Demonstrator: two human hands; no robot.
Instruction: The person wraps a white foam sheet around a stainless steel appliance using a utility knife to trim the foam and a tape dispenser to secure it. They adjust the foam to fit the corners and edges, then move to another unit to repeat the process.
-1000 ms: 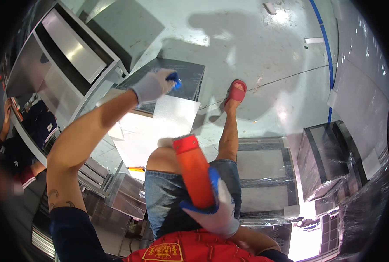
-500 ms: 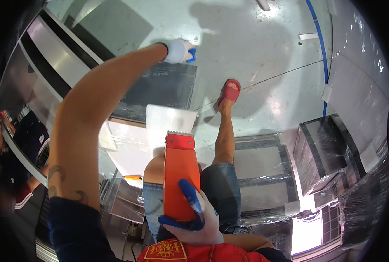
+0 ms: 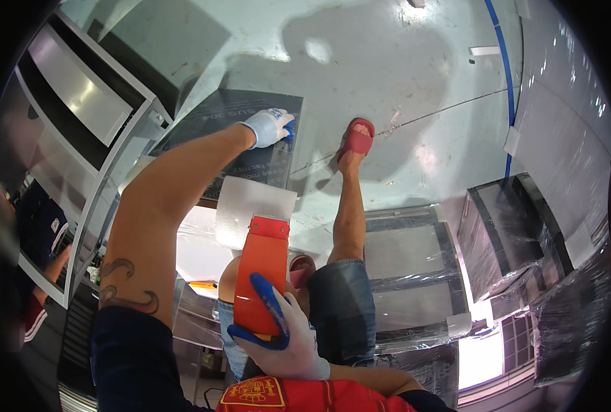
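Note:
My right hand (image 3: 285,333), in a white glove with blue fingers, grips an orange-red tape dispenser (image 3: 261,275) in front of my lap. The dispenser's red head points away from me. My left hand (image 3: 270,128), gloved the same way, reaches out over a dark film-covered panel (image 3: 199,123), close to its right edge. Its fingers are curled downward, and what they pinch, if anything, is hidden. Between the dispenser's head and the panel a white foam sheet (image 3: 250,199) sticks up.
A yellow-orange cutter (image 3: 202,284) lies by my left knee. Metal frames with shiny panels (image 3: 79,82) stand on the left, where another person (image 3: 48,226) partly shows. Film-wrapped cabinets (image 3: 415,275) are at the right. Blue tape (image 3: 503,75) marks the grey floor.
My left hand has come back nearer, from beyond the panel's far edge to over the panel. The dispenser has shifted slightly left in my right hand. The view has shifted a little.

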